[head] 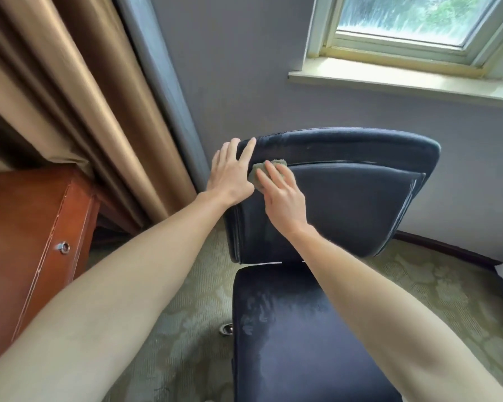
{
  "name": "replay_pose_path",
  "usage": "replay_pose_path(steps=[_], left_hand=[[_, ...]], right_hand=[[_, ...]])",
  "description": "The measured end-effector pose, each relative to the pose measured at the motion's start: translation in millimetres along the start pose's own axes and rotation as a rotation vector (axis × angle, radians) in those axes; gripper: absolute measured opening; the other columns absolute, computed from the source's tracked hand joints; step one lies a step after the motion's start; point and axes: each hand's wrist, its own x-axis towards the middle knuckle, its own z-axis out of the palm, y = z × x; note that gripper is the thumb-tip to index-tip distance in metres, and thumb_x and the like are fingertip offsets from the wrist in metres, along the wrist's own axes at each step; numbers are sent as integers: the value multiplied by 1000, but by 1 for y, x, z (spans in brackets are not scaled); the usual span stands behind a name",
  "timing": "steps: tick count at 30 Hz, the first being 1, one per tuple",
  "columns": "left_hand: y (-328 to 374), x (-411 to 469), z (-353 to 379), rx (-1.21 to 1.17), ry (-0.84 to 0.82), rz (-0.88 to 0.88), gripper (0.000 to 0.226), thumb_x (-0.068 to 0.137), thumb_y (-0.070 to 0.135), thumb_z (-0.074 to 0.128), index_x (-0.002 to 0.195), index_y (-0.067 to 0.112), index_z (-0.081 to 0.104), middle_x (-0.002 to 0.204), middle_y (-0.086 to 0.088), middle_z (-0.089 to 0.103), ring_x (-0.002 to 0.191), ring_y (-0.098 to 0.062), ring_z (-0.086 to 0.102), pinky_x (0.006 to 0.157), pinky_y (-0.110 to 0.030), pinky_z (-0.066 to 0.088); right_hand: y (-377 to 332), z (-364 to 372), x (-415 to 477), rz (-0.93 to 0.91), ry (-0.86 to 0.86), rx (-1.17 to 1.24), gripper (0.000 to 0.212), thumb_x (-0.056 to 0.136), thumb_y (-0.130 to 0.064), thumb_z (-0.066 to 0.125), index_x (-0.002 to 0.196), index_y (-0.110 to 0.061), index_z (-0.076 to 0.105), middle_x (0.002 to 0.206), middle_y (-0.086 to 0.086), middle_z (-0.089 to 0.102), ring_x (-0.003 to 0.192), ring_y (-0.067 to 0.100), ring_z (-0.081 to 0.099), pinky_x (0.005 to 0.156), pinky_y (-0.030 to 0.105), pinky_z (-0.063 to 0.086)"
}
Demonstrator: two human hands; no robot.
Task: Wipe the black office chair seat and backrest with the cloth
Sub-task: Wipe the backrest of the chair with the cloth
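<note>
Mid-frame, the flat right hand (282, 197) presses the soft, limp cloth (254, 172) on the padded backrest (360, 204); the spread left hand (231, 173) braces its edge.

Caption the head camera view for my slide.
Right hand presses a green cloth to the chair backrest while the left hand rests on its edge.

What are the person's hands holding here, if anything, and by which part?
The right hand presses a bunched green cloth against the black padded backrest, fingers over its middle. The left hand rests flat on the backrest's top corner.
</note>
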Motion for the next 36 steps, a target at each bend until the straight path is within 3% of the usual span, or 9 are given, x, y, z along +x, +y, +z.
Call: replay_pose_path(steps=[6, 9, 12, 15, 17, 20, 25, 31, 36], left_hand=[[10, -15, 11, 117, 110, -99, 93, 71, 18, 61, 153, 18, 17, 150, -16, 23, 141, -32, 18, 118, -41, 14], [1, -32, 9, 170, 120, -114, 101, 63, 17, 64, 153, 16, 19, 148, -16, 25, 138, -32, 21, 116, -39, 16], [-3, -50, 5, 205, 122, -160, 107, 57, 17, 66, 153, 15, 18, 147, -17, 23, 137, -34, 22, 116, -40, 16], [-5, -66, 7, 235, 113, -230, 106, 57, 19, 64, 151, 14, 17, 147, -19, 21, 135, -36, 21, 116, -46, 14], [-6, -72, 3, 214, 136, -251, 101, 58, 22, 62, 150, 13, 20, 146, -18, 24, 135, -36, 22, 116, -51, 12], [-12, -69, -9, 89, 177, -130, 92, 60, 21, 54, 148, 11, 29, 147, -12, 32, 138, -29, 27, 118, -46, 10], [-42, -73, -32, -154, 47, 5, 89, 68, 3, 54, 152, 7, 27, 158, -11, 27, 147, -22, 21, 119, -29, 12], [-51, -88, -26, 64, 5, 85, 101, 69, 12, 65, 156, 9, 13, 161, -9, 17, 148, -25, 15, 119, -33, 10], [-46, -92, -28, 113, -18, 74, 108, 63, 10, 60, 156, 9, 6, 161, -9, 11, 148, -25, 10, 120, -34, 9]], right_hand=[[24, 1, 8, -420, -136, 14, 49, 73, 11, 61, 116, -10, 68, 127, 4, 64, 129, 25, 51, 102, 38, 48], [33, -7, 9, -528, -175, 0, 44, 80, 7, 49, 115, -10, 69, 128, 4, 63, 127, 23, 53, 108, 34, 40], [44, -14, 4, -427, -117, 18, 47, 86, 8, 38, 114, -15, 68, 130, -4, 62, 128, 15, 51, 98, 29, 50], [41, -18, -4, -137, -22, 85, 36, 91, 5, 52, 114, -20, 64, 129, -8, 61, 127, 9, 52, 74, 28, 59], [20, -20, -6, 15, 27, 190, 33, 89, 1, 56, 114, -16, 68, 127, -3, 63, 124, 13, 55, 74, 31, 58], [-23, -15, -6, -115, -49, 195, 30, 92, 3, 45, 106, -20, 58, 116, -9, 57, 116, 4, 52, 76, 28, 57], [-65, 17, -39, -328, -11, 253, 41, 93, 7, 41, 112, -14, 72, 121, 1, 67, 123, 19, 57, 98, 27, 49], [-51, 18, -36, -487, -77, 176, 48, 89, 11, 39, 115, -14, 70, 129, 0, 63, 127, 18, 53, 105, 27, 42], [-11, 7, -32, -231, 39, 141, 51, 85, 15, 48, 116, -19, 70, 130, -4, 62, 129, 14, 51, 96, 24, 49]])
